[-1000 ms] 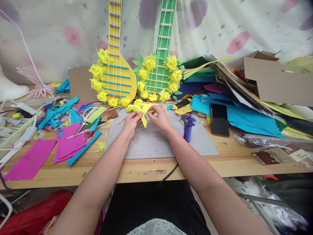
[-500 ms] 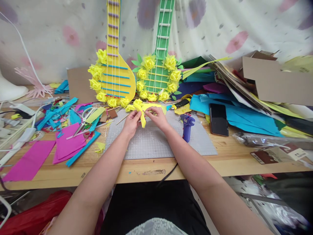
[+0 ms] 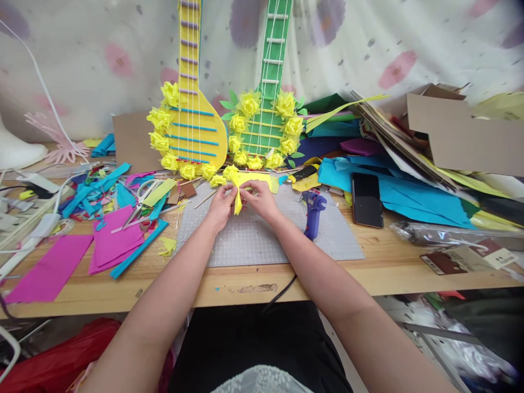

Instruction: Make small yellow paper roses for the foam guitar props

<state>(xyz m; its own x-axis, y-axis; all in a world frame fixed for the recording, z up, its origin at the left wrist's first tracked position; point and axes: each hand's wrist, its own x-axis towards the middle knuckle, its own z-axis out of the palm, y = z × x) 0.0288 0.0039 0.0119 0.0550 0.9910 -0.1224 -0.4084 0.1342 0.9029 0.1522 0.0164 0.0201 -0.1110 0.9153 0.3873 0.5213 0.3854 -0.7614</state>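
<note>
Between my hands is a small strip of yellow paper, pinched narrow in its middle. My left hand holds it from the left with fingers closed. From the right, the fingertips of my right hand pinch the same strip. Both hands are above the far part of a grey cutting mat. Just behind them lies a larger yellow sheet. A purple glue gun stands on the mat to the right of my right hand.
A yellow paper guitar and a green one, edged with yellow paper flowers, lean at the back. Magenta sheets, scissors and scraps lie left. A phone, blue paper and cardboard are on the right.
The yellow strip has gone from a wider, flatter, slanted shape to a gathered, narrower one. My right fingers have moved slightly left and now meet my left fingers at it.
</note>
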